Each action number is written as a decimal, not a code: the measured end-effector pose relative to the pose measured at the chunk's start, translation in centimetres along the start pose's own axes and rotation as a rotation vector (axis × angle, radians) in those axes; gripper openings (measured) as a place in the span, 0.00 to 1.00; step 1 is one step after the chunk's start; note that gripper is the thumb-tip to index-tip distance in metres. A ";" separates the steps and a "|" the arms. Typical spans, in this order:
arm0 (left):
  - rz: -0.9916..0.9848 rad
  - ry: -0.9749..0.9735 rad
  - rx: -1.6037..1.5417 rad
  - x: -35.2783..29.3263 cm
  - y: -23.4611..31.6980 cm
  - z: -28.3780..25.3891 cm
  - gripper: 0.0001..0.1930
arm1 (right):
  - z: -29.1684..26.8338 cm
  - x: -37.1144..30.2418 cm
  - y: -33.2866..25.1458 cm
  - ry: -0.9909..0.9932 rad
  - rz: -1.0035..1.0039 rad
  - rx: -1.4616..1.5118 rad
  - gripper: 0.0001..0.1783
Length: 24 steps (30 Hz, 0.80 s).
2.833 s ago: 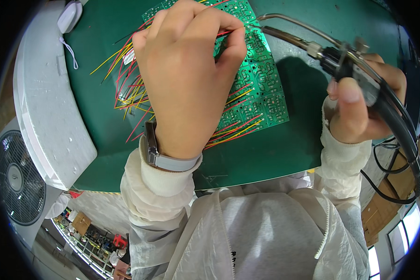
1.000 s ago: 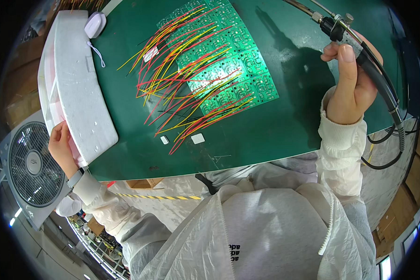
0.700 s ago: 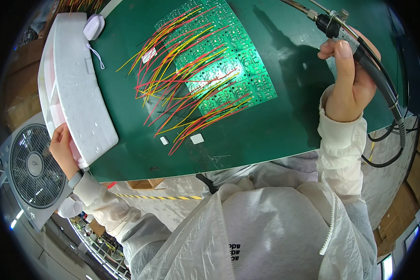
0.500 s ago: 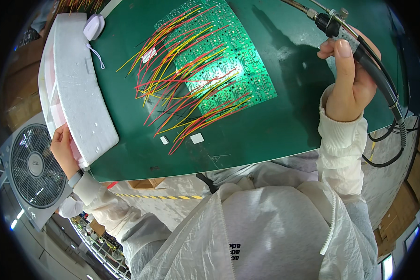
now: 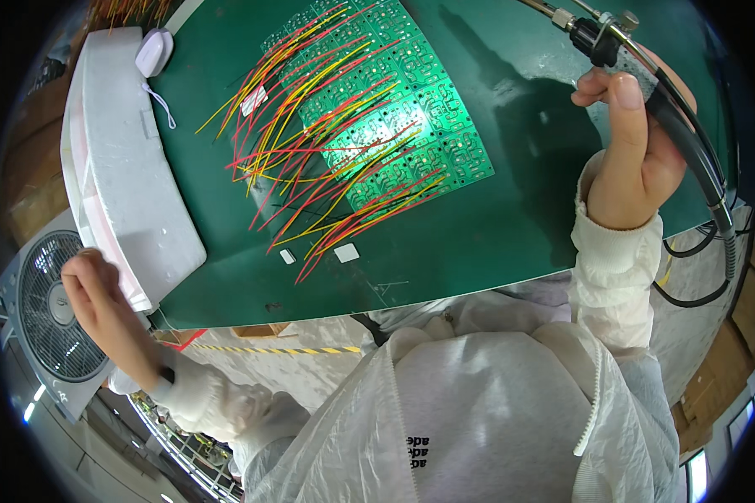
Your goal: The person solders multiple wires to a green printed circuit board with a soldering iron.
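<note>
My right hand (image 5: 637, 155) is wrapped round the black handle of a soldering iron (image 5: 675, 126), which has metal tubes and a clamp at its front end. The iron is held above the right side of the green table mat. My left hand (image 5: 96, 293) is at the outer side of a white foam box (image 5: 138, 159), its fingers curled in; what they hold, if anything, is hidden. Between my hands lies a green circuit board panel (image 5: 432, 126). Red, yellow and black wires (image 5: 302, 142) stand out from it toward the left.
A small white case (image 5: 153, 52) with a strap rests by the foam box. Two small white pieces (image 5: 346, 252) lie near the front edge of the green mat (image 5: 495, 226). A grey fan (image 5: 54, 306) stands beyond the left edge. Black cable (image 5: 696, 298) loops at the right.
My left hand has drawn away from the foam box's outer side, outward and toward me. The right hand keeps its grip on the soldering iron. The view has shifted slightly.
</note>
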<state>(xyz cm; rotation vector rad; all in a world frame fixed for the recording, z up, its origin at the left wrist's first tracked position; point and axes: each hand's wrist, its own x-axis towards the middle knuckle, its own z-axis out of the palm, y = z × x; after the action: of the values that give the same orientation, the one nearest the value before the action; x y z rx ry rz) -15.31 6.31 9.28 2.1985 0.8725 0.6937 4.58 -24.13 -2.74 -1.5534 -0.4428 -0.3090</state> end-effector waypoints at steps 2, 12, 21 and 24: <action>0.099 -0.257 -0.093 -3.3 3.3 4.3 0.07 | 0.2 0.0 -0.3 0.000 -0.005 0.005 0.12; 0.385 -0.393 -0.164 -4.4 5.5 18.7 0.04 | 0.0 -0.4 -0.1 -0.018 0.041 -0.053 0.13; 0.579 -0.183 0.034 -5.2 5.2 21.0 0.04 | -1.4 -0.9 0.3 -0.064 -0.040 -0.047 0.12; 0.593 -0.195 0.027 -5.1 5.0 20.9 0.04 | -1.5 -0.9 0.3 -0.058 -0.031 -0.059 0.13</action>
<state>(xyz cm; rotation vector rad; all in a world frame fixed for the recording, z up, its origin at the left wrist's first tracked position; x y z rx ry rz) -2.65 -8.20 -1.54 2.5145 0.1189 0.7160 4.04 -25.73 -3.40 -1.6176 -0.5075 -0.3035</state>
